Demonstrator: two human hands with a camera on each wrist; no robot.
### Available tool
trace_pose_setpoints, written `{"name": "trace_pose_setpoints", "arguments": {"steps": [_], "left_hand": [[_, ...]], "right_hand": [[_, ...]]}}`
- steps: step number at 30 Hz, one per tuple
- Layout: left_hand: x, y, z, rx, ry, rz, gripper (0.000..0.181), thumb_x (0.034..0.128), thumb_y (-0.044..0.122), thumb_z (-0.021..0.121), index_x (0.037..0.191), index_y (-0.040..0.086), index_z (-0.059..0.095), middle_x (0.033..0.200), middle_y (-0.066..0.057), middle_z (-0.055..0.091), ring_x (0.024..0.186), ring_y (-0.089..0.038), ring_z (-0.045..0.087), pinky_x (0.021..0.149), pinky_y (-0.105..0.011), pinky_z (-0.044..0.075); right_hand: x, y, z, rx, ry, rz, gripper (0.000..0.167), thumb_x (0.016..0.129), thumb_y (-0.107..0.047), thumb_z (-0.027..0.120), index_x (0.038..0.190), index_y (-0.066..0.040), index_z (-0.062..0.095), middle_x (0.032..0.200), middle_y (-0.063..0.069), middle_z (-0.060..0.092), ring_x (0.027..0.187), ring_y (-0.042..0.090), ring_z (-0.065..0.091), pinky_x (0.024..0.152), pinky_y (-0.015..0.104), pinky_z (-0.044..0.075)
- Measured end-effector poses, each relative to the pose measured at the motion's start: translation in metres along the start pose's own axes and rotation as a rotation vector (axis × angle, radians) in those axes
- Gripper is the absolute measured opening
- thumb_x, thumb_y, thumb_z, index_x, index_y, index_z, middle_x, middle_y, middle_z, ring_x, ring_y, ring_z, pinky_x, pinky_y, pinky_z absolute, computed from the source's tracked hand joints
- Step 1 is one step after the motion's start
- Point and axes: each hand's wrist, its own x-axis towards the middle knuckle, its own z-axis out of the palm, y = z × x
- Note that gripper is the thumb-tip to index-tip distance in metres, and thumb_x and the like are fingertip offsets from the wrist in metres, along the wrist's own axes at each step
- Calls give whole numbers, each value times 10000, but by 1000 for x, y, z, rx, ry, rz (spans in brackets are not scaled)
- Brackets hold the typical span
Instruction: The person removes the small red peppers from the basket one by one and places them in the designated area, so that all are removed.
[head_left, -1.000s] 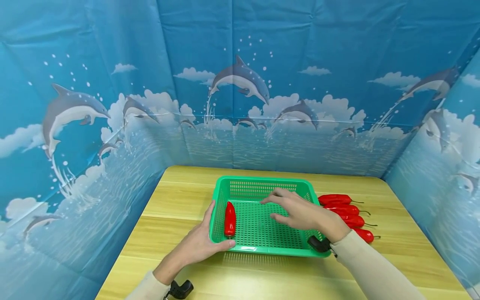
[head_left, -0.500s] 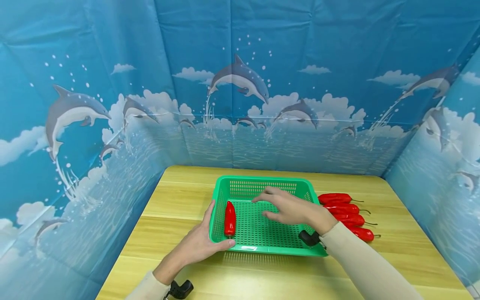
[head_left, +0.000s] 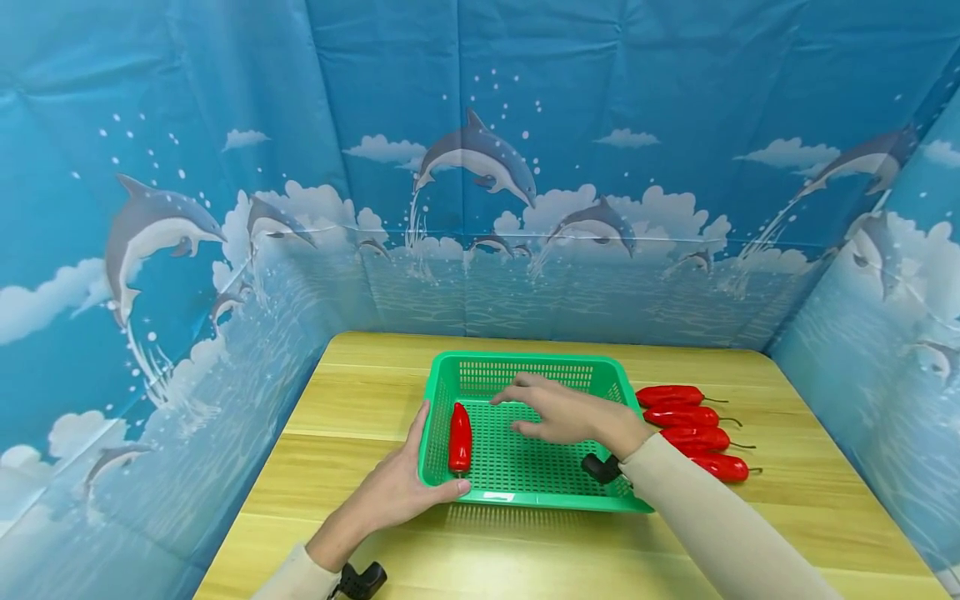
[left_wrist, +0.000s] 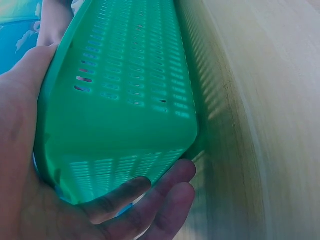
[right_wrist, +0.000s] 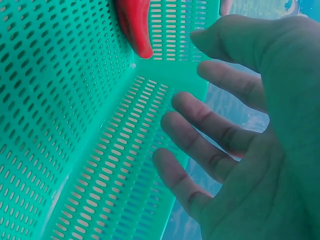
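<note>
A green perforated plastic basket stands on the wooden table, with one red chili pepper lying along its left side. My left hand grips the basket's near left corner. Its thumb lies over the rim, while the fingers wrap the outer wall, as the fingers in the left wrist view show. My right hand hovers over the middle of the basket, holding nothing. In the right wrist view the fingers are spread and slightly bent, apart from the pepper.
Several more red chili peppers lie in a row on the table right of the basket, stems pointing right. The right forearm passes over the basket's right rim close to them. A blue dolphin-print curtain hangs around the table.
My right hand has drifted left over the basket, closer to the pepper inside. The left hand, basket and peppers have stayed in place.
</note>
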Motion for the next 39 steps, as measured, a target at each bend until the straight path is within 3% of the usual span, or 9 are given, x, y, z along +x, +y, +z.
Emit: {"name": "trace_pose_setpoints", "arguments": {"steps": [13, 20, 28, 34, 37, 39], "left_hand": [[0, 0, 0, 23, 13, -11, 1391, 946, 636, 910, 1897, 300, -48, 1675, -155, 672, 1362, -379, 773, 1011, -651, 656], [0, -1, 0, 11, 7, -6, 1389, 956, 620, 906, 1896, 280, -57, 1647, -153, 696, 1333, -352, 786, 1003, -622, 660], [0, -3, 1, 15, 11, -2, 1395, 955, 628, 906, 1896, 277, -61, 1694, -178, 654, 1360, -395, 777, 1017, -659, 663], [0, -1, 1, 18, 13, -4, 1387, 960, 618, 906, 1897, 274, -56, 1704, -222, 635, 1359, -443, 774, 992, -674, 667], [0, -1, 1, 22, 13, -8, 1385, 959, 619, 905, 1897, 281, -55, 1710, -229, 628, 1357, -447, 774, 987, -674, 668], [1, 0, 1, 26, 15, -10, 1382, 960, 622, 903, 1897, 285, -55, 1717, -230, 620, 1368, -453, 768, 998, -678, 664]], "right_hand": [[18, 1, 7, 35, -48, 7, 480, 1161, -229, 730, 1629, -137, 677, 1622, 99, 637, 1465, 321, 620, 1226, 580, 575], [30, 1, 16, 59, -88, 9, 490, 1162, -241, 736, 1639, -151, 671, 1693, 97, 617, 1576, 370, 569, 1280, 605, 540], [42, 3, 27, 106, -141, 11, 529, 1169, -271, 734, 1671, -141, 633, 1656, 131, 594, 1460, 366, 691, 1221, 553, 596], [50, 5, 33, 125, -156, 29, 578, 1166, -331, 742, 1706, -183, 601, 1724, 81, 569, 1449, 335, 721, 1223, 538, 598], [53, 6, 35, 126, -165, 34, 595, 1167, -366, 738, 1720, -208, 588, 1777, 52, 554, 1486, 336, 706, 1274, 564, 560], [55, 7, 36, 129, -170, 38, 611, 1166, -388, 736, 1731, -222, 574, 1814, 36, 530, 1600, 373, 612, 1325, 598, 508]]}}
